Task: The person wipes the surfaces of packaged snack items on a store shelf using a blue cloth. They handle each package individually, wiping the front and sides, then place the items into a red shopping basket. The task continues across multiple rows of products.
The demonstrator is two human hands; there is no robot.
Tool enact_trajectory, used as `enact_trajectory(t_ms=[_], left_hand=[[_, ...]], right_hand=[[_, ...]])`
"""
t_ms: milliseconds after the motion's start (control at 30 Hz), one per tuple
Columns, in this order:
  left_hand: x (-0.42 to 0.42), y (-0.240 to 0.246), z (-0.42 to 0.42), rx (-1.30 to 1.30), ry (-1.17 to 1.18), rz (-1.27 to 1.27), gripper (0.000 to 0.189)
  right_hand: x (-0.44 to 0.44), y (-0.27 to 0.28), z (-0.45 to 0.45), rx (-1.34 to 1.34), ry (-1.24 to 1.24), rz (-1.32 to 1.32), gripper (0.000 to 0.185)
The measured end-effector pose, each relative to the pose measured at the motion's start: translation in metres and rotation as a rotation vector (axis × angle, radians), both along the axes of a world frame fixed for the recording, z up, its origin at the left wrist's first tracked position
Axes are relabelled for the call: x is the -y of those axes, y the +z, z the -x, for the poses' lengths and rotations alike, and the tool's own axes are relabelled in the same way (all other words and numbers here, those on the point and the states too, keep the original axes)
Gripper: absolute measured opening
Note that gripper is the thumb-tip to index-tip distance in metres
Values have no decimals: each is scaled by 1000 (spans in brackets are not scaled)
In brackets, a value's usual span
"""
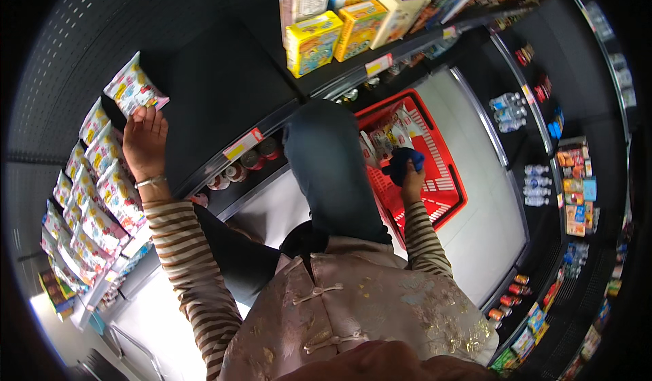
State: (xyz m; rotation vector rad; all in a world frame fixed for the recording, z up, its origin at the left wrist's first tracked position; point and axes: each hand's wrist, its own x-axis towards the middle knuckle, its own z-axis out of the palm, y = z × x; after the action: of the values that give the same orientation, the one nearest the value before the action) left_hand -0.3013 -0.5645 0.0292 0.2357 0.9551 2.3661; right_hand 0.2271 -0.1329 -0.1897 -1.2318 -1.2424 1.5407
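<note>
On the black shelf at the left, my left hand (146, 139) has its fingers stretched out at the lower edge of a printed snack bag (135, 86). The fingertips overlap the bag; I cannot tell if they press on it. That bag stands apart from rows of matching snack bags (104, 192) beside my wrist. My right hand (413, 180) grips a bunched dark blue cloth (400, 164) above a red plastic shopping basket (438, 146). Inside the basket lie several packaged goods (389, 134), partly hidden by my knee and the cloth.
Boxed foods (313, 42) stand on the shelf ahead, behind a price-tag rail (379, 65). Below the shelf edge are several cans or jars (237, 171). My bent knee (326, 162) is between shelf and basket. Across the pale floor (473, 177), another shelf holds bottles (509, 111).
</note>
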Motion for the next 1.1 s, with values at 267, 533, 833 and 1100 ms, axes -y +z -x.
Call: enact_trajectory(t_ms=[267, 533, 833, 1100], left_hand=[[0, -5, 49, -271, 746, 486, 25], [6, -49, 95, -633, 1002, 1362, 81], [4, -46, 100, -478, 778, 1361, 95], [-22, 4, 60, -134, 406, 668, 47]], right_hand=[[38, 222, 150, -426, 359, -72, 32], [125, 294, 349, -261, 1079, -567, 34], [160, 257, 426, -321, 1122, 337, 52], [152, 248, 434, -290, 969, 309, 61]])
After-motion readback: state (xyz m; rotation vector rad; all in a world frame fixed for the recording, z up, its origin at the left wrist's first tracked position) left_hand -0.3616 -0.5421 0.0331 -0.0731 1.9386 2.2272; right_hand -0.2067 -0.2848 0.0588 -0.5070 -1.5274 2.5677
